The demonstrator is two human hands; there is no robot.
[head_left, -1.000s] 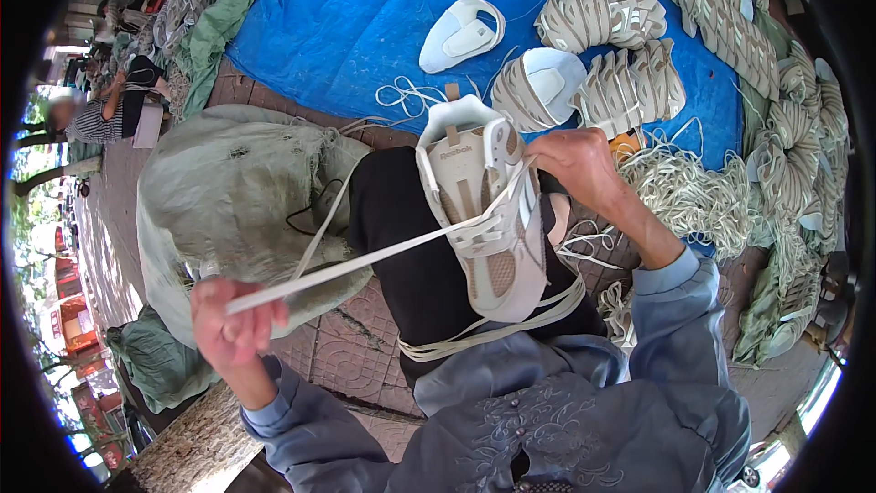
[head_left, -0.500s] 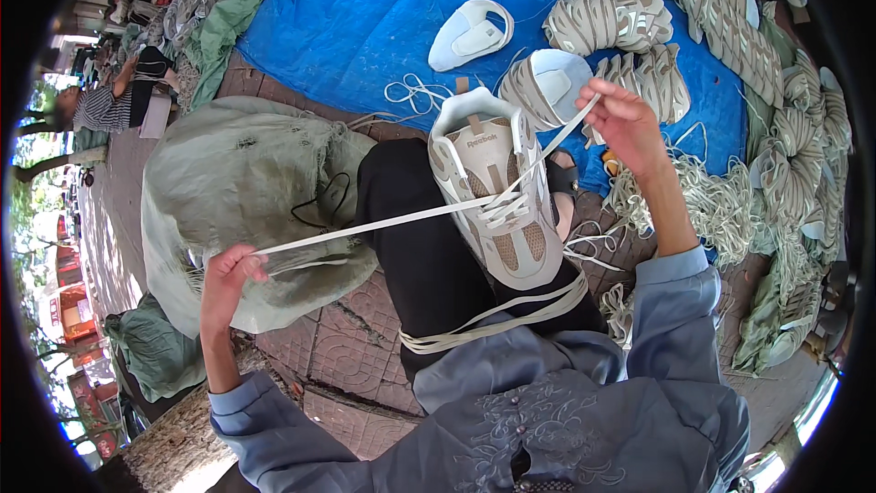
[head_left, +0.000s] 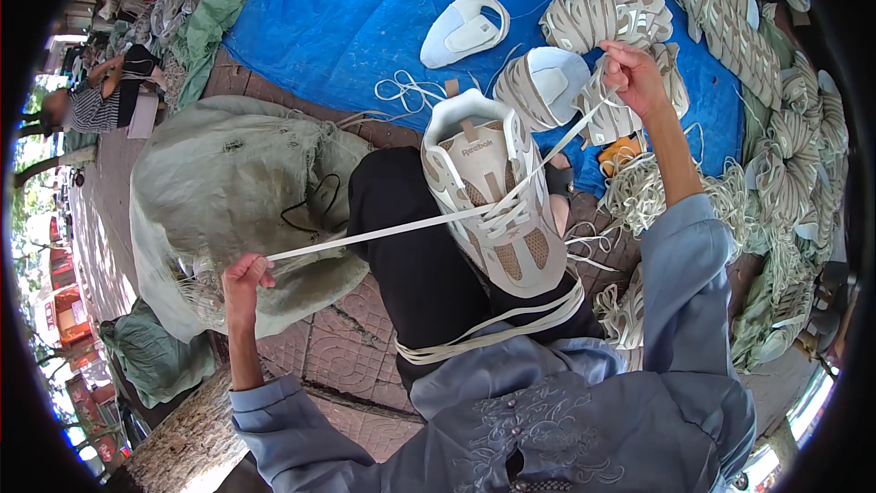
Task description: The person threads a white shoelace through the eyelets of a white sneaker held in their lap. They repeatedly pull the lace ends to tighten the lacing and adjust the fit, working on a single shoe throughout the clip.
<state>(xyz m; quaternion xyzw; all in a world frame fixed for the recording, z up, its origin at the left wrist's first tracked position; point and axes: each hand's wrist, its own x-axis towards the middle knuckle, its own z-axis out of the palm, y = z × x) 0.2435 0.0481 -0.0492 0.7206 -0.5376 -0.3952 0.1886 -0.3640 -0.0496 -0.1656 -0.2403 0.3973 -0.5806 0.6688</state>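
A: Position of the shoe?

B: One beige-and-white shoe (head_left: 495, 194), sole down on the black trousers (head_left: 392, 210), toe toward the wearer. It lies between the hands, apart from both: left hand (head_left: 245, 281) well out to its left, right hand (head_left: 636, 80) beyond its collar to the right.

A: State of the hands?

B: Each narrow, fingers closed on flat pale lace (head_left: 383, 234). One straight span runs from each hand to the eyelet rows.

A: Anything obscured?

B: The sole is out of sight. Lace end at the right hand is hard to separate from the pale stack behind. An orange item (head_left: 620, 153) is partly covered; kind unclear. The heaped uppers (head_left: 789, 164) at far right run toward the dark rim.

A: Counts?

B: Shoe, one. Hands, two. Strands in the lace bundle (head_left: 493, 333) over the thighs: several, overlapping, exact number not readable. Beyond the shoe, on the blue sheet (head_left: 338, 27): one single white upper (head_left: 463, 32) and three nested stacks (head_left: 545, 96) grouped near the right hand. Loose lace pile (head_left: 657, 196), one, tangled. Pale sack (head_left: 237, 192), one, left of the trousers. Farther left, one seated person in a striped top (head_left: 96, 110).
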